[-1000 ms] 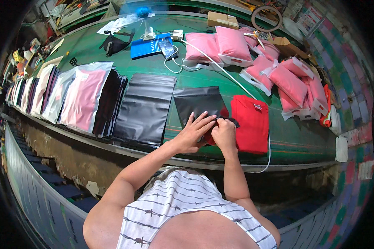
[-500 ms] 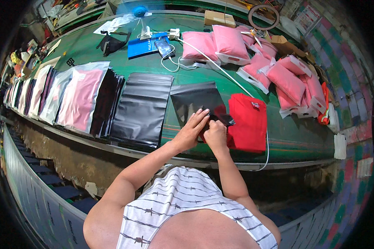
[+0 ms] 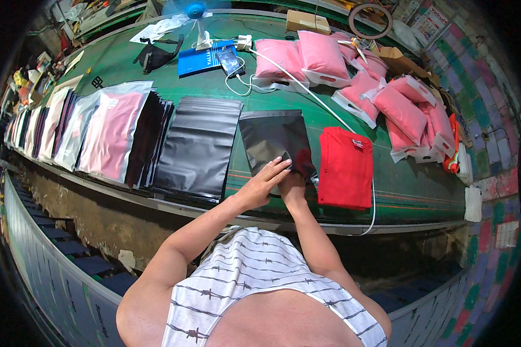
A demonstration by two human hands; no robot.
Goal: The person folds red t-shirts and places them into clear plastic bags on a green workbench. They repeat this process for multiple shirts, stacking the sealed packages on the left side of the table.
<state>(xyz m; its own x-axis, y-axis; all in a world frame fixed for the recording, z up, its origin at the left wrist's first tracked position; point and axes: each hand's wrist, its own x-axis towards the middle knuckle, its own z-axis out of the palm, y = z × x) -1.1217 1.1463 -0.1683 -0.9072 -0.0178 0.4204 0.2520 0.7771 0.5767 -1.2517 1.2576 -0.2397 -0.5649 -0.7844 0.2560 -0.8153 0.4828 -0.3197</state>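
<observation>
A black plastic bag (image 3: 276, 134) lies on the green table in front of me. My left hand (image 3: 265, 183) rests on its near part, fingers stretched out over the plastic. My right hand (image 3: 292, 188) reaches in at the near end, its fingers hidden by the bag, so their grip does not show. Just to the right is a folded red garment (image 3: 345, 169), lying flat and apart from both hands. A stack of black bags (image 3: 198, 151) lies to the left.
Further left stands a long row of packed bags (image 3: 113, 136), some with pink contents. Pink filled bags (image 3: 399, 110) are piled at the right. Behind are a blue box (image 3: 200, 62), a phone (image 3: 228, 59) with a white cable, and a small blue fan (image 3: 197, 11).
My right hand has moved from gripping the bag's near right part to under its plastic. The bag now lies flatter, clear of the red garment.
</observation>
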